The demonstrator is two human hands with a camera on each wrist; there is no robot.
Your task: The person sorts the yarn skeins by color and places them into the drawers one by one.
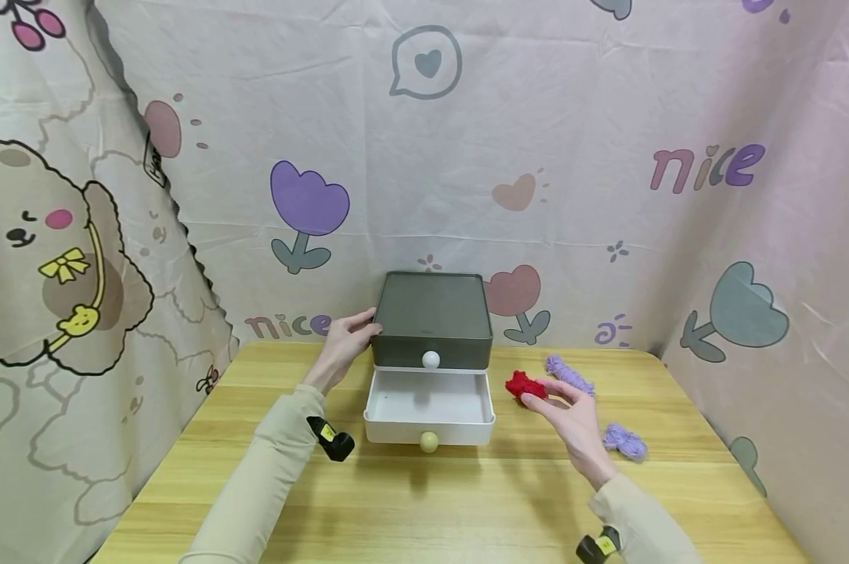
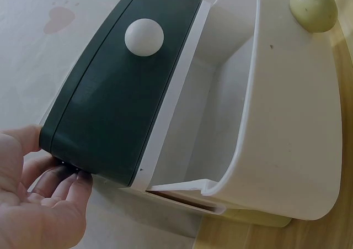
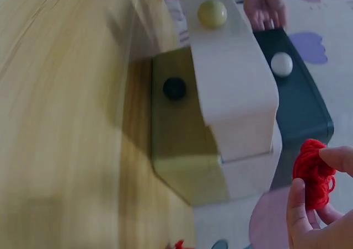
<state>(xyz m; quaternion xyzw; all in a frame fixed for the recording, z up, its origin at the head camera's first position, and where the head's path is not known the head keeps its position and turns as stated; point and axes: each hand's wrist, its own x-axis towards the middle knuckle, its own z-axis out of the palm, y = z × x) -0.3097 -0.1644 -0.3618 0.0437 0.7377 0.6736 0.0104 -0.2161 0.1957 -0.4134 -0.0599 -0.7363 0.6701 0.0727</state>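
My right hand [image 1: 576, 427] pinches a small bundle of red yarn [image 1: 525, 385] between thumb and fingers, just right of a small drawer box [image 1: 433, 305]. The right wrist view shows the loops of this red yarn [image 3: 314, 174] close up. My left hand [image 1: 343, 345] touches the box's upper left corner, thumb at the top edge and fingertips against the side, as the left wrist view shows. Below the dark green top drawer [image 2: 121, 94] with its white knob, a white drawer [image 1: 428, 433] with a pale yellow knob stands pulled out. Its visible floor is bare.
Two bundles of purple yarn, one farther back [image 1: 569, 374] and one nearer [image 1: 625, 442], lie on the wooden table [image 1: 424, 517] by my right hand. An olive bottom drawer [image 3: 179, 122] with a black knob sits beneath the white one. A printed curtain [image 1: 424, 157] hangs behind.
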